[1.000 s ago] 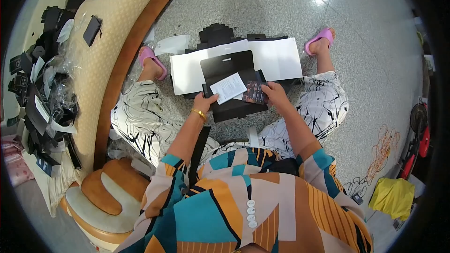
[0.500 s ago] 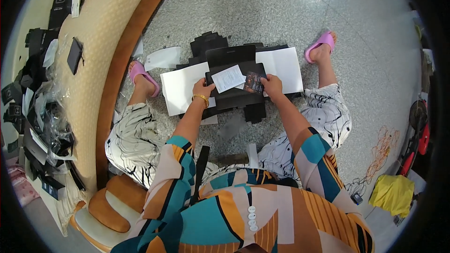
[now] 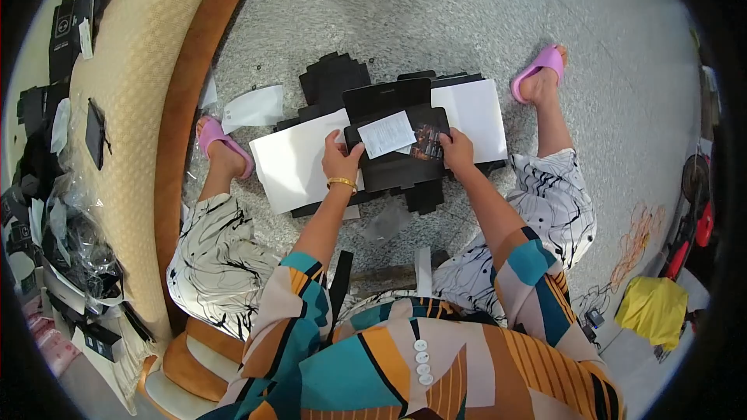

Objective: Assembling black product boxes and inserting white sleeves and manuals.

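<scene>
In front of me a black cardboard box (image 3: 381, 177) has its lid flap raised on the far side. A white printed paper sheet (image 3: 385, 135) lies aslant in it, and a dark printed card (image 3: 427, 142) is to the right of that. My left hand (image 3: 341, 163) grips the box's left edge, thumb on the near side of the corner and fingers outside. At the right edge, my right hand (image 3: 458, 151) holds the box with its thumb on top; the other fingers are partly hidden. White panels (image 3: 299, 162) spread out to the left and right beneath the box.
More flat black cardboard pieces (image 3: 333, 79) lie behind and under the box. A white bag (image 3: 254, 106) is near my left foot. At left a padded sofa edge (image 3: 156, 70) holds black boxes and clear wrap. A yellow cloth (image 3: 652, 311) and tangled orange cord (image 3: 634, 245) are at right.
My left hand has shifted its fingers along the box's left edge. The paper sheet and card remain in the box. The whole view has shifted slightly.
</scene>
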Tool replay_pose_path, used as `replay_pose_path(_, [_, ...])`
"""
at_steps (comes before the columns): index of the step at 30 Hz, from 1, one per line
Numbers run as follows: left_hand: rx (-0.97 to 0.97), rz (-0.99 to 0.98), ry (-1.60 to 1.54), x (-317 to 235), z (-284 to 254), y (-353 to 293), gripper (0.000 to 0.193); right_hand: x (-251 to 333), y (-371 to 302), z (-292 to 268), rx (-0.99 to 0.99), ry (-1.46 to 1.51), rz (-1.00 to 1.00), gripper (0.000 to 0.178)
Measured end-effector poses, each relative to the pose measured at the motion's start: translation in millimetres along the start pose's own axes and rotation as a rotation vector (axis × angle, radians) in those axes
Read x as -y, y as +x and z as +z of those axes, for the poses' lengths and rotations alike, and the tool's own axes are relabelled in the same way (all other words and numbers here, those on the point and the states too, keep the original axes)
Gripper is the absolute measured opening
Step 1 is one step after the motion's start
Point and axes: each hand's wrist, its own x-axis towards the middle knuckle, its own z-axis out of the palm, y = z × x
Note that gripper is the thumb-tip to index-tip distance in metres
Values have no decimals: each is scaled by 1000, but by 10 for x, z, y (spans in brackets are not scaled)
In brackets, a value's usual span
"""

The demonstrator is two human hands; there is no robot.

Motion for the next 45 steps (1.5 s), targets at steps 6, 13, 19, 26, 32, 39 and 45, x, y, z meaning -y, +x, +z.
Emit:
replay_pose_path(6, [-205, 594, 389, -322, -4, -272, 83, -58, 17, -162, -43, 132, -26, 23])
replay_pose_path(13, [245, 729, 782, -635, 236, -282, 94, -53, 94, -387, -127, -65, 46, 23])
replay_pose_path(19, [387, 691, 879, -527, 363, -55, 106, 90, 71, -380, -80, -212, 145, 22])
replay_pose_path(26, [559, 589, 1002, -535, 395, 91, 117, -9, 152, -356, -164, -316, 93, 34])
replay_pose_path(32, [597, 542, 954, -502, 394, 176, 121, -109, 212, -286, -11, -186, 287, 40])
replay_pose_path(39, [613, 611, 879, -405, 423, 207, 121, -473, 255, -131, -9, -65, 269, 33])
replay_pose_path(45, [599, 572, 861, -379, 334, 225, 120, 425, -134, -514, 120, -272, 35, 30])
